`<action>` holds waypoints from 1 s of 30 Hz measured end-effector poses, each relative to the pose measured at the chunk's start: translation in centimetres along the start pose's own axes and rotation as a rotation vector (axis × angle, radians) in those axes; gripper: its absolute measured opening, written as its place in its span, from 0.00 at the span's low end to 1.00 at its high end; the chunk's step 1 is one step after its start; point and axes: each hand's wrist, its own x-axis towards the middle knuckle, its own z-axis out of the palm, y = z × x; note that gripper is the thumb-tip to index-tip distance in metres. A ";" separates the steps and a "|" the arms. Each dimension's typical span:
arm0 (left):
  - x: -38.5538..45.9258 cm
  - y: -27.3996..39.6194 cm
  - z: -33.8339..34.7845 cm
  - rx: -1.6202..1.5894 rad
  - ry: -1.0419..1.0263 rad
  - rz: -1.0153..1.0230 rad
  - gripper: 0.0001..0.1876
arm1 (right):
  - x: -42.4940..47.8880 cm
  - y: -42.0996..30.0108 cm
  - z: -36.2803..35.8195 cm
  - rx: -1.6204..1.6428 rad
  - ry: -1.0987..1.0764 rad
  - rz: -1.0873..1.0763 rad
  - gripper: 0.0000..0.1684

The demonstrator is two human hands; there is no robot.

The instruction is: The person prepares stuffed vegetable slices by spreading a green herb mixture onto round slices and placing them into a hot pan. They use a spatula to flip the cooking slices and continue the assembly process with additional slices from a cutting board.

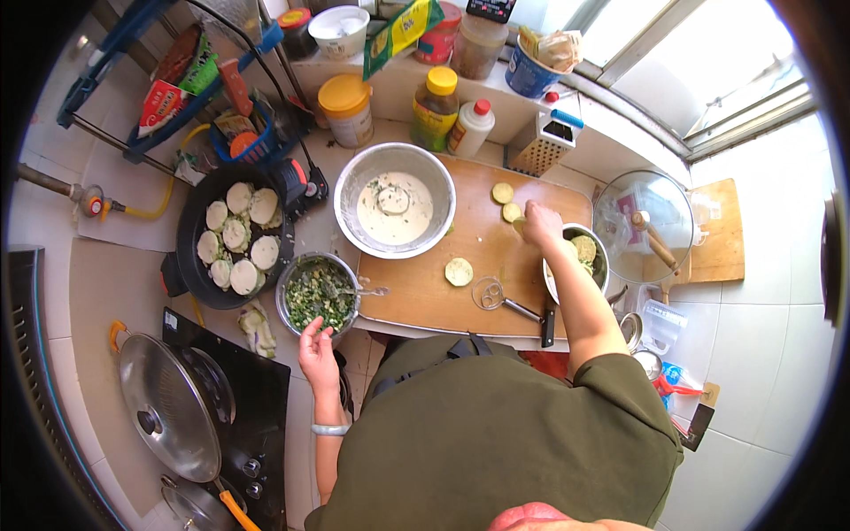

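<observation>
My right hand (541, 222) reaches over the wooden board (412, 292), its fingers closed on a pale vegetable slice (518, 226). Two slices (503, 193) lie just beyond it, and a single slice (459, 272) lies nearer me. Beside my right forearm a metal bowl (603, 255) holds more slices. My left hand (317, 352), fingers loosely curled and apart, is at the near rim of a metal bowl of chopped green filling (317, 295) with a spoon in it. A larger metal bowl (448, 199) holds white batter with a slice in it. Coated slices (234, 235) fill a black pan (182, 245).
A ring-headed whisk (491, 295) and a black-handled knife (548, 328) lie at the board's near edge. A box grater (541, 149), bottles and tubs stand behind. A glass lid (643, 226) is at the right; a lidded wok (169, 405) sits on the stove at the left.
</observation>
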 end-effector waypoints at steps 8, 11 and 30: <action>0.8 6.7 6.7 -0.543 -0.402 -0.297 0.30 | -7.9 -17.1 -3.0 0.766 0.017 -0.551 0.16; 1.2 6.7 6.2 -0.683 -0.311 -0.270 0.32 | -11.2 -24.8 -2.5 0.778 -0.049 -0.913 0.18; -0.3 2.5 -3.7 -0.706 -0.146 -0.183 0.28 | -11.7 -33.7 0.1 0.819 -0.579 -1.146 0.30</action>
